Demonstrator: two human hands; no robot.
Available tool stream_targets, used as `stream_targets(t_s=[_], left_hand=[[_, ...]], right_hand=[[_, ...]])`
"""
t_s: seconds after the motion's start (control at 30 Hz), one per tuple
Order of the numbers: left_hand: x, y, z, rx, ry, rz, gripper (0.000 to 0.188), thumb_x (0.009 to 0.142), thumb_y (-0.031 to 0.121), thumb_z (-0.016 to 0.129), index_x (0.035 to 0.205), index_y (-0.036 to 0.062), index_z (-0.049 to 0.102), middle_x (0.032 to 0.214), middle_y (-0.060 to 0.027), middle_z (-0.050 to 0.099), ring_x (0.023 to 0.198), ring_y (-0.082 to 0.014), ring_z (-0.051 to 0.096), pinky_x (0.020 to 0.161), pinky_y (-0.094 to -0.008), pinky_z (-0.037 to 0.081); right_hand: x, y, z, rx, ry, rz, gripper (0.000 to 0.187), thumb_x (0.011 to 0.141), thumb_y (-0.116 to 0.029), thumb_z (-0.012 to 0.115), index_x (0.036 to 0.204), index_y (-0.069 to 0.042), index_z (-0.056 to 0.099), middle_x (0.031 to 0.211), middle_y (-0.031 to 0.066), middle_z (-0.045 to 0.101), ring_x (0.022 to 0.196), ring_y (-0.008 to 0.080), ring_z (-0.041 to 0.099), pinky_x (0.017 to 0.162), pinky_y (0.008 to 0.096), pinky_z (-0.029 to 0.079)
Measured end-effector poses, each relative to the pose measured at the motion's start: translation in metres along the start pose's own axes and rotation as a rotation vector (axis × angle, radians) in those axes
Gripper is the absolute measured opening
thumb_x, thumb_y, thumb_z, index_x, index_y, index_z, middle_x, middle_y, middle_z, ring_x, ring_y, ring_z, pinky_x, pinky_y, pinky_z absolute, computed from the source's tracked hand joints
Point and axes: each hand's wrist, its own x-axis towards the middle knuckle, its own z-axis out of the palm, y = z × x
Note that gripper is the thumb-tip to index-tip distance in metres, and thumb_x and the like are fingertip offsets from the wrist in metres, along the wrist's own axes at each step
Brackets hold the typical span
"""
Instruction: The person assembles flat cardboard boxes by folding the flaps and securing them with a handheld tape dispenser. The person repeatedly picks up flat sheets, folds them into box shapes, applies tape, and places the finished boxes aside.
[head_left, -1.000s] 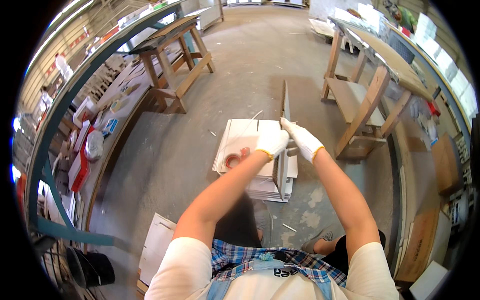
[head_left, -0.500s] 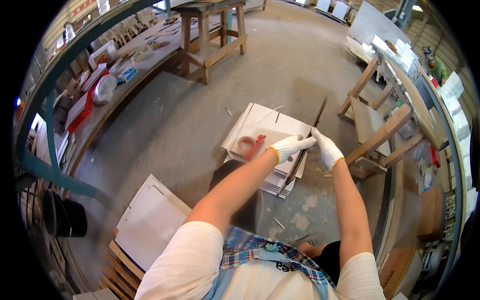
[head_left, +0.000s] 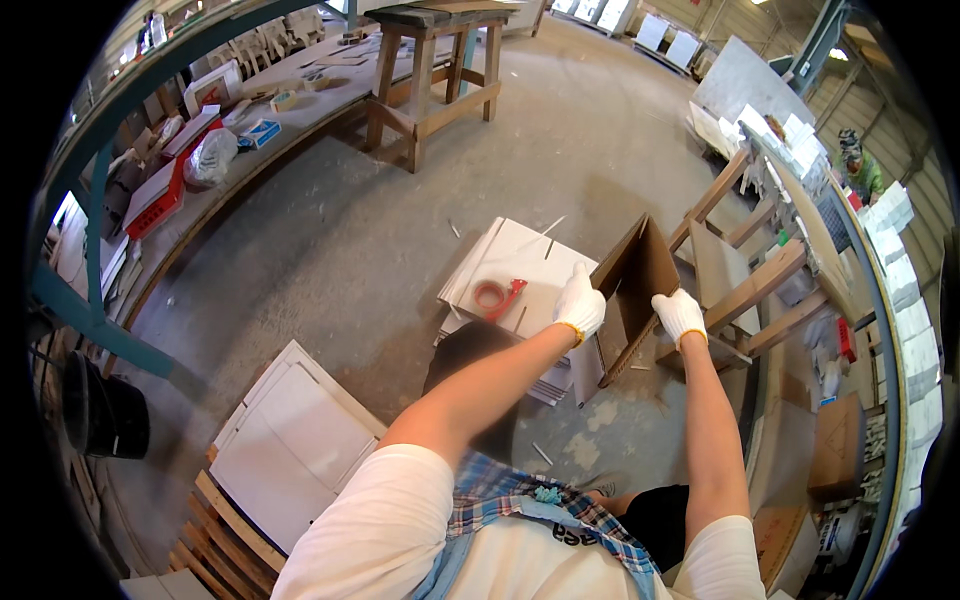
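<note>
Both my hands wear white gloves and hold a brown cardboard sheet [head_left: 641, 277] that stands tilted on its edge in front of me. My left hand [head_left: 579, 301] grips its near left edge. My right hand [head_left: 679, 315] grips its lower right edge. To the left of the sheet lies a stack of white panels [head_left: 505, 262] on the concrete floor. A red tape dispenser [head_left: 495, 297] rests on top of that stack, just left of my left hand.
A wooden trestle [head_left: 745, 285] stands right of the sheet. A wooden table [head_left: 440, 60] stands at the back. A long bench with boxes [head_left: 190, 150] runs along the left. White panels on a pallet [head_left: 290, 440] lie at lower left. Another person [head_left: 857, 165] stands far right.
The cardboard sheet was edge-on and thin a second ago; it has swung round and now shows its brown face. My hands moved right with it, off the white stack.
</note>
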Motion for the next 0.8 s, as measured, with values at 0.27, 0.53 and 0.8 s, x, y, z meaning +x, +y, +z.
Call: stream_targets(t_s=[0.27, 0.53, 0.8], left_hand=[[-0.017, 0.041, -0.051, 0.402, -0.042, 0.155, 0.087, 0.073, 0.015, 0.069, 0.15, 0.0028, 0.031, 0.13, -0.0295, 0.054, 0.12, -0.0476, 0.055, 0.102, -0.0497, 0.047], [0.051, 0.067, -0.058, 1.096, 0.394, 0.772, 0.09, 0.079, 0.02, 0.073, 0.157, 0.018, 0.029, 0.159, -0.0228, 0.028, 0.14, -0.0469, 0.035, 0.098, -0.0564, 0.046], [0.068, 0.068, -0.077, 1.025, -0.319, 0.571, 0.04, 0.088, 0.042, 0.063, 0.101, 0.0072, 0.075, 0.101, -0.0201, 0.073, 0.095, -0.0386, 0.07, 0.083, -0.0473, 0.055]], right_hand=[[0.013, 0.025, -0.032, 0.028, -0.11, -0.182, 0.041, 0.082, -0.028, 0.052, 0.1, 0.005, 0.07, 0.108, 0.0312, 0.067, 0.106, 0.0468, 0.063, 0.093, 0.0507, 0.049], [-0.003, -0.033, -0.049, -0.377, -0.229, -0.543, 0.04, 0.084, -0.026, 0.052, 0.114, -0.005, 0.067, 0.106, 0.0255, 0.069, 0.103, 0.0415, 0.066, 0.091, 0.0488, 0.052], [0.012, -0.001, -0.042, -0.404, -0.002, -0.485, 0.052, 0.089, -0.038, 0.065, 0.137, -0.021, 0.053, 0.105, 0.017, 0.072, 0.099, 0.0359, 0.069, 0.082, 0.0483, 0.055]])
